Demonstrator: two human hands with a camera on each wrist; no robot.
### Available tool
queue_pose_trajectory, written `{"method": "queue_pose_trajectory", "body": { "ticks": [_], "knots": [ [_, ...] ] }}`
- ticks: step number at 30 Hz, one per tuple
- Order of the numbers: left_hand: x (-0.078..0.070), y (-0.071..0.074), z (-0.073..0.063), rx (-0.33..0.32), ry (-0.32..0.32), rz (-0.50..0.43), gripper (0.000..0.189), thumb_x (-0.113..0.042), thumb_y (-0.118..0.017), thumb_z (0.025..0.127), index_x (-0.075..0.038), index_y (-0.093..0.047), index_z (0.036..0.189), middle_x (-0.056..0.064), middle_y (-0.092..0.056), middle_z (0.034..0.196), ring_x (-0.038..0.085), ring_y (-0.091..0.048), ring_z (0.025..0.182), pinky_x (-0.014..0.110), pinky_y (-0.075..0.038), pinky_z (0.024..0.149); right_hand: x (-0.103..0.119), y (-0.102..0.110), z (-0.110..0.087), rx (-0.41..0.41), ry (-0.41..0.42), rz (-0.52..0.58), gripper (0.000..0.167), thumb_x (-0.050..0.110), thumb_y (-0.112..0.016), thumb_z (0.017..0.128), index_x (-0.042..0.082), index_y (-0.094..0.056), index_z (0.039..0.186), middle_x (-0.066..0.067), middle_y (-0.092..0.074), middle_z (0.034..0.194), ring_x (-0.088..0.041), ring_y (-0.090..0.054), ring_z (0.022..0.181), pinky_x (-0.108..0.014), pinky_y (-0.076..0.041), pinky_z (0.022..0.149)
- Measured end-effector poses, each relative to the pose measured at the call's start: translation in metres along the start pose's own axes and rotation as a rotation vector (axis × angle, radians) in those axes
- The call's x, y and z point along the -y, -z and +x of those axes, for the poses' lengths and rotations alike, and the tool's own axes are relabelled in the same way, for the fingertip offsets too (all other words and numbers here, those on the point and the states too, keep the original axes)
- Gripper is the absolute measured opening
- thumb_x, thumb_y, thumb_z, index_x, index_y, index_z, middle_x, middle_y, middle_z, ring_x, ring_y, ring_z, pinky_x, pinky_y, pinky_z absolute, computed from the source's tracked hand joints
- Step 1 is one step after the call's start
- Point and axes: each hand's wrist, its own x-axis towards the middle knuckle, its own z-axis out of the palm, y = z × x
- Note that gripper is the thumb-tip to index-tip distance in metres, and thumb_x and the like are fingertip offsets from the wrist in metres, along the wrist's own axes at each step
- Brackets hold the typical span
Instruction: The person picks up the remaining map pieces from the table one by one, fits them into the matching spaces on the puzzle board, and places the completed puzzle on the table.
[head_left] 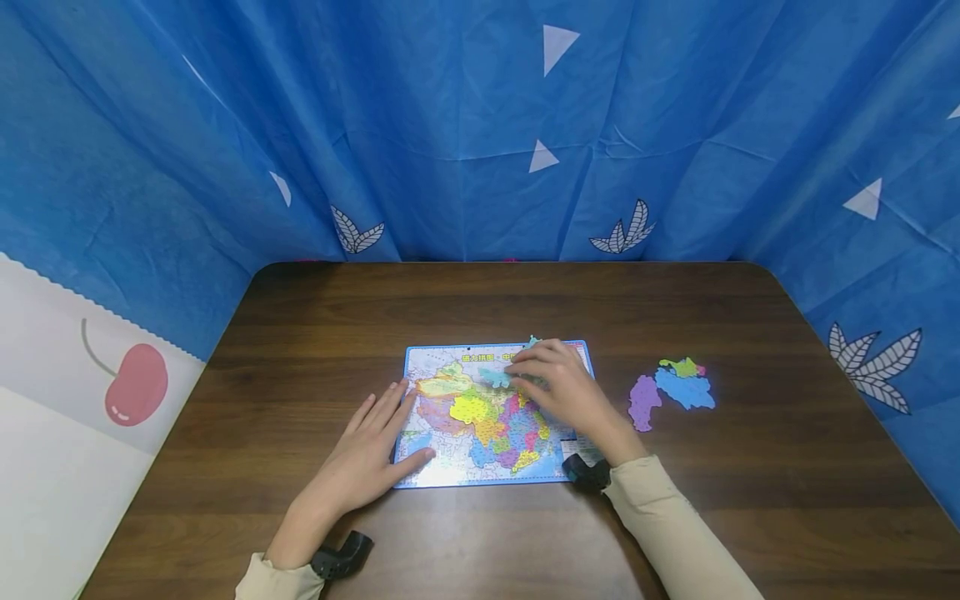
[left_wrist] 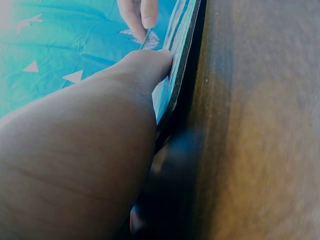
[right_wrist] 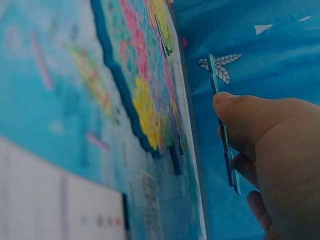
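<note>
A map puzzle board (head_left: 450, 473) with a blue border and Chinese lettering lies flat on the table, several coloured province pieces set in its middle. My left hand (head_left: 363, 457) rests on the board's left edge, fingers extended and thumb spread over the lower part. Above the upper part of the board, my right hand (head_left: 557, 385) pinches a light teal puzzle piece (head_left: 495, 378) between thumb and fingers. The right wrist view shows this thin piece (right_wrist: 214, 75) edge-on, apart from the board. The fingers and wrist partly cover the board's upper right.
Right of the board lie loose pieces: a purple one (head_left: 643, 403), a blue one (head_left: 686, 390) and a yellow-green one (head_left: 682, 366), with a bit of pink beside it. The brown wooden table (head_left: 337, 308) ends at a blue curtain (head_left: 450, 167) behind.
</note>
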Motion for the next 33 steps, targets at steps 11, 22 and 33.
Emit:
{"method": "queue_pose_trajectory", "body": {
  "ticks": [11,22,33],
  "knots": [
    [0.0,0.0,0.0,-0.001,-0.001,0.001,0.094,-0.069,-0.055,0.095,-0.009,-0.029,0.163,0.01,-0.019,0.172,0.03,-0.018,0.159,0.055,-0.013,0.128,0.003,-0.003,0.001,0.026,0.014,0.019,0.022,0.02,-0.079,0.093,0.018,-0.081,0.114,-0.001,-0.075,0.121,-0.024,-0.058,0.119,-0.051,-0.044,0.103],
    [-0.001,0.0,0.0,0.0,0.0,0.004,0.095,-0.069,-0.056,0.095,-0.009,-0.03,0.163,0.01,-0.018,0.172,0.03,-0.018,0.159,0.055,-0.013,0.128,0.004,-0.008,0.001,0.061,-0.011,0.016,0.021,0.023,-0.08,0.093,0.019,-0.081,0.113,0.0,-0.075,0.12,-0.024,-0.058,0.121,-0.052,-0.043,0.107],
    [-0.001,0.0,0.0,0.005,0.005,0.004,0.095,-0.07,-0.055,0.095,-0.01,-0.029,0.163,0.008,-0.017,0.173,0.029,-0.017,0.16,0.054,-0.012,0.128,0.003,-0.011,0.0,0.096,-0.029,0.009,0.022,0.023,-0.08,0.092,0.02,-0.081,0.114,0.002,-0.075,0.12,-0.023,-0.057,0.122,-0.05,-0.043,0.106]
  ]
}}
